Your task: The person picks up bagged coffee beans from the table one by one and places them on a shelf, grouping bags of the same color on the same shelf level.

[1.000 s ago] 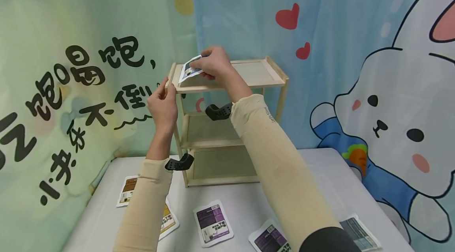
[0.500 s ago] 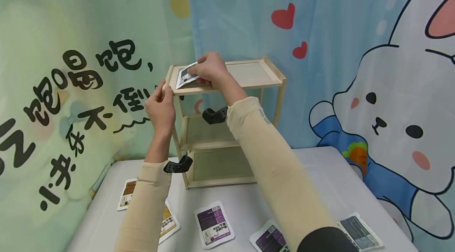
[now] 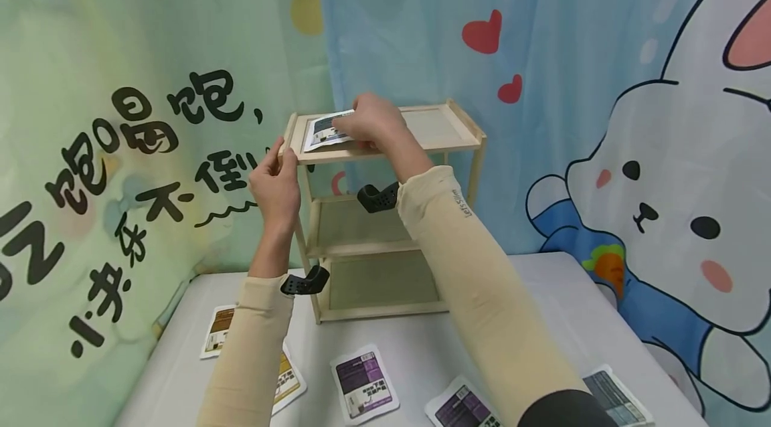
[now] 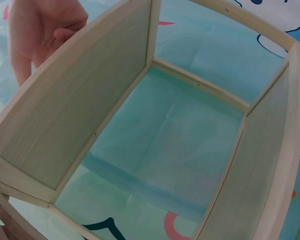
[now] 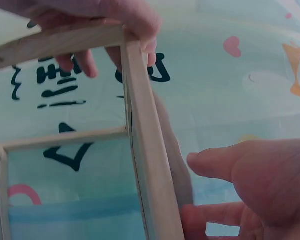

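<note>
A small three-tier wooden shelf rack stands on the white table. My left hand grips the front left corner of its top tier, thumb and fingers around the frame. On that tier's left part lies a white-edged packet with a dark printed panel. My right hand is over the packet's right end, fingertips right at it. In the right wrist view, the thumb stands apart from the other fingers, with a gap between them. The packet's edge shows beside the wooden frame.
A purple packet lies in front of the rack, and a second purple packet is to its right. Brown and yellow packets lie at left, partly behind the left sleeve. A grey-green packet is at right. Printed curtains hang behind.
The packet in my right hand has come down from a tilt to lie flatter on the top tier. My right hand has shifted slightly right and lower. The left hand keeps its hold.
</note>
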A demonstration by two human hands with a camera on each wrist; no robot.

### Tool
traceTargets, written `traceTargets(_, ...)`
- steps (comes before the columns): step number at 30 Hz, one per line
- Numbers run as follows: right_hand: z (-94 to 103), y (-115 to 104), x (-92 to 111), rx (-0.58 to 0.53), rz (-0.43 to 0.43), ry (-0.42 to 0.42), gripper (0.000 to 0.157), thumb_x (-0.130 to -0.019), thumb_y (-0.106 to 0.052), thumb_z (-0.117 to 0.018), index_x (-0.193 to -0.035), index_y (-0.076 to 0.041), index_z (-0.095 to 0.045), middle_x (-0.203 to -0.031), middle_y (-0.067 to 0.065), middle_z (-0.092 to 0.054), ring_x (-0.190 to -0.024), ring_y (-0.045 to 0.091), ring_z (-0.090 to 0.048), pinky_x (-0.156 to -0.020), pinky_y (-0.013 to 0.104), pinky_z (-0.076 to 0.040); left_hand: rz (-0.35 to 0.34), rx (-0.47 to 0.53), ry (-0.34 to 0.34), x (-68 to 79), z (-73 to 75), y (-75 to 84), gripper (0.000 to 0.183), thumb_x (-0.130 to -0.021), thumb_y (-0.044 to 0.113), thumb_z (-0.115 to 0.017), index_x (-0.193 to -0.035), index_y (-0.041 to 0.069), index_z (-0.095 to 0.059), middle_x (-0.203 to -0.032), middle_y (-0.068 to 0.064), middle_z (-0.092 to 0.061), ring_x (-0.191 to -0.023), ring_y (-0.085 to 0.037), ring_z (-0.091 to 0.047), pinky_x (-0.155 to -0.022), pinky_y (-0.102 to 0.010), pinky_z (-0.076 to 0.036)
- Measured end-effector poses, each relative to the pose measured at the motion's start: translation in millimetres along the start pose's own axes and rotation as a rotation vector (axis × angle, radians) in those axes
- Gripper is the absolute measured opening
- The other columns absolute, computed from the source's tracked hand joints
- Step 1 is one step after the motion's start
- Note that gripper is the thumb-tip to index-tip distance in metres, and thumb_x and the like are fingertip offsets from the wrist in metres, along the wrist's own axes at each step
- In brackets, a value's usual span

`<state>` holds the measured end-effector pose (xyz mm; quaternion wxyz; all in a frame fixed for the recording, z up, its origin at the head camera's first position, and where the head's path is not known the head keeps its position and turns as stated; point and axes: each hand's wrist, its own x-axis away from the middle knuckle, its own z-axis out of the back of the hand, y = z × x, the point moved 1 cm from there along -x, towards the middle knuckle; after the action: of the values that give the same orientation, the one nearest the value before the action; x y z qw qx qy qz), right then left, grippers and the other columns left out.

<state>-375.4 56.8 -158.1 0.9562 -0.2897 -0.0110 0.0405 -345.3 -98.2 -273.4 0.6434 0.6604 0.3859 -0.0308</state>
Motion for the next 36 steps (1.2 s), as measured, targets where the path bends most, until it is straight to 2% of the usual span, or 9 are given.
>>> traceTargets(4, 3.7, 6.4, 6.3, -0.004, -0.006, 0.005, 0.055, -0.095, -0.043, -0.053, -0.138, -0.011, -0.045, -0.095, 0.004, -0.055, -0.054, 0.014, -0.05, -0.051, 0.028, -0.04, -0.004, -0.014, 0.012, 1.1, -0.2, -0.8, 0.037, -0.095, 0.018, -0.057, -0.129, 0.004, -0.063, -0.115, -0.011, -0.068, -0.091, -0.009, -0.061, -0.065, -0.022, -0.042)
traceTargets(7, 6.6, 11.3, 12.0, -0.072, 0.013, -0.011, 0.056, -0.095, -0.043, -0.054, -0.139, -0.01, -0.043, -0.104, 0.007, -0.056, -0.057, 0.015, -0.051, -0.055, 0.028, -0.042, -0.016, -0.021, 0.019, 1.2, 0.7, 0.8, 0.036, -0.095, 0.017, -0.057, -0.128, 0.004, -0.063, -0.113, -0.013, -0.069, -0.098, -0.01, -0.064, -0.074, -0.022, -0.047)
traceTargets(9, 10.2, 13.8, 17.2, -0.111, 0.029, -0.015, 0.056, -0.096, -0.043, -0.054, -0.139, -0.009, -0.043, -0.12, 0.008, -0.054, -0.061, 0.016, -0.054, -0.059, 0.029, -0.045, -0.024, -0.023, 0.019, 0.4, 1.3, 2.8, 0.036, -0.095, 0.018, -0.057, -0.129, 0.004, -0.063, -0.115, -0.013, -0.068, -0.104, -0.011, -0.063, -0.079, -0.024, -0.048)
traceTargets(12, 17.5, 17.7, 25.8, -0.162, 0.06, 0.001, 0.061, -0.096, -0.042, -0.056, -0.145, -0.009, -0.041, -0.141, 0.009, -0.045, -0.073, 0.018, -0.062, -0.07, 0.029, -0.05, -0.032, -0.019, 0.017, -2.0, 1.5, 6.6, 0.037, -0.096, 0.018, -0.058, -0.129, 0.004, -0.063, -0.115, -0.013, -0.068, -0.104, -0.011, -0.063, -0.078, -0.024, -0.047)
traceTargets(14, 22.6, 21.6, 32.1, -0.19, 0.072, 0.021, 0.059, -0.095, -0.042, -0.058, -0.142, -0.01, -0.044, -0.144, 0.008, -0.042, -0.081, 0.02, -0.065, -0.075, 0.031, -0.051, -0.034, -0.017, 0.014, -3.8, 1.0, 8.6, 0.037, -0.096, 0.019, -0.058, -0.129, 0.004, -0.063, -0.115, -0.013, -0.068, -0.1, -0.01, -0.063, -0.073, -0.023, -0.045)
traceTargets(18, 29.0, 35.5, 45.3, -0.213, 0.105, 0.072, 0.051, -0.095, -0.04, -0.059, -0.136, -0.012, -0.052, -0.137, 0.006, -0.049, -0.084, 0.024, -0.064, -0.079, 0.037, -0.048, -0.03, -0.012, 0.008, -5.9, -0.9, 9.8, 0.037, -0.096, 0.019, -0.058, -0.13, 0.005, -0.062, -0.114, -0.013, -0.069, -0.091, -0.01, -0.061, -0.064, -0.023, -0.039)
traceTargets(26, 32.2, 73.2, 78.6, -0.216, 0.167, 0.187, 0.045, -0.093, -0.038, -0.063, -0.128, -0.01, -0.058, -0.117, 0.008, -0.063, -0.071, 0.024, -0.064, -0.077, 0.04, -0.048, -0.028, -0.002, 0.012, -4.9, -0.9, 6.5, 0.036, -0.096, 0.016, -0.057, -0.129, 0.003, -0.062, -0.111, -0.014, -0.069, -0.091, -0.008, -0.062, -0.066, -0.021, -0.042)
traceTargets(29, 34.0, 86.1, 93.3, -0.239, 0.171, 0.196, 0.045, -0.093, -0.036, -0.063, -0.128, -0.008, -0.058, -0.115, 0.011, -0.064, -0.073, 0.026, -0.065, -0.076, 0.041, -0.05, -0.027, -0.017, 0.013, -4.6, 0.1, 6.2, 0.036, -0.095, 0.017, -0.057, -0.129, 0.004, -0.063, -0.111, -0.013, -0.07, -0.086, -0.008, -0.06, -0.062, -0.021, -0.039)
traceTargets(36, 37.0, 127.1, 128.1, -0.252, 0.124, 0.147, 0.049, -0.094, -0.04, -0.06, -0.132, -0.009, -0.054, -0.119, 0.014, -0.057, -0.078, 0.028, -0.064, -0.075, 0.042, -0.049, 0.008, -0.023, -0.014, -1.6, 0.5, 5.6, 0.037, -0.095, 0.018, -0.056, -0.13, 0.006, -0.062, -0.122, -0.01, -0.066, -0.103, -0.01, -0.062, -0.077, -0.023, -0.047)
